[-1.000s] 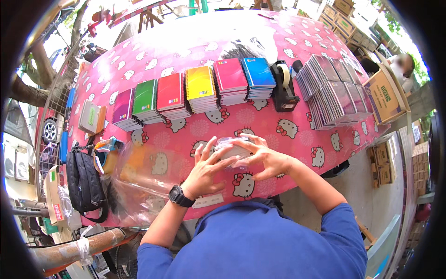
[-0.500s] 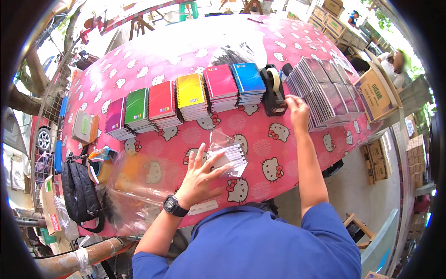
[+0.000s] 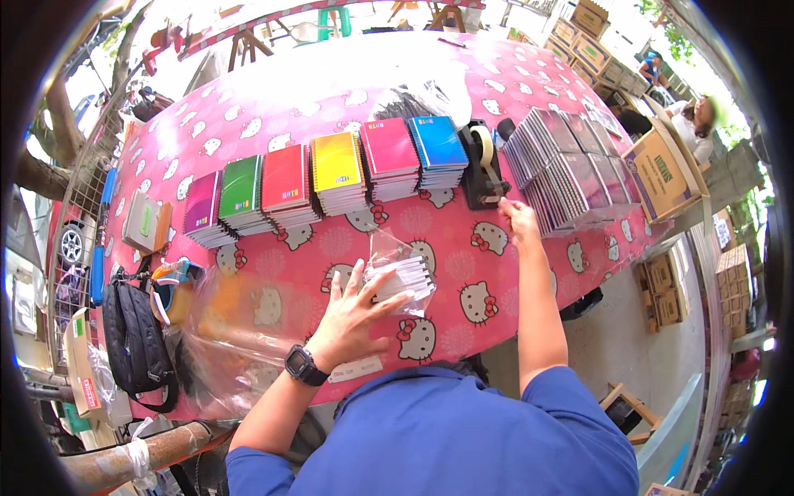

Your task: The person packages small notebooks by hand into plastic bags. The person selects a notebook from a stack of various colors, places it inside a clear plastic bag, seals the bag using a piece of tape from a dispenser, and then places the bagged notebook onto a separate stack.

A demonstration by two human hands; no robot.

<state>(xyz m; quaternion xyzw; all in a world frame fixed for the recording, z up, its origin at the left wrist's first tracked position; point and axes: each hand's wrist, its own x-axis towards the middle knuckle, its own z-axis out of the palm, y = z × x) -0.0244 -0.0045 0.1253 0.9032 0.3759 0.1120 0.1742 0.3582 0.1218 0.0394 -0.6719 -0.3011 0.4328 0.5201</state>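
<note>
My left hand (image 3: 354, 316), with a black watch at the wrist, lies with spread fingers on a small stack of white-edged notebooks (image 3: 404, 279) in a clear plastic bag. The bag's loose end sticks up on the far side. My right hand (image 3: 521, 221) is at the near end of a black tape dispenser (image 3: 478, 172). Its thumb and fingers pinch the end of the clear tape (image 3: 499, 189) at the cutter; the strip itself is hard to make out.
Stacks of spiral notebooks (image 3: 337, 172) in several colours stand in a row across the pink table. Plastic-wrapped notebook piles (image 3: 571, 169) are at the right, beside a cardboard box (image 3: 662, 169). Clear plastic bags (image 3: 240, 339) and a black backpack (image 3: 136, 339) lie at the left.
My right hand has moved down and slightly left, from beside the wrapped piles to the dispenser's near end. My left hand stays on the bagged notebooks. The view has shifted slightly.
</note>
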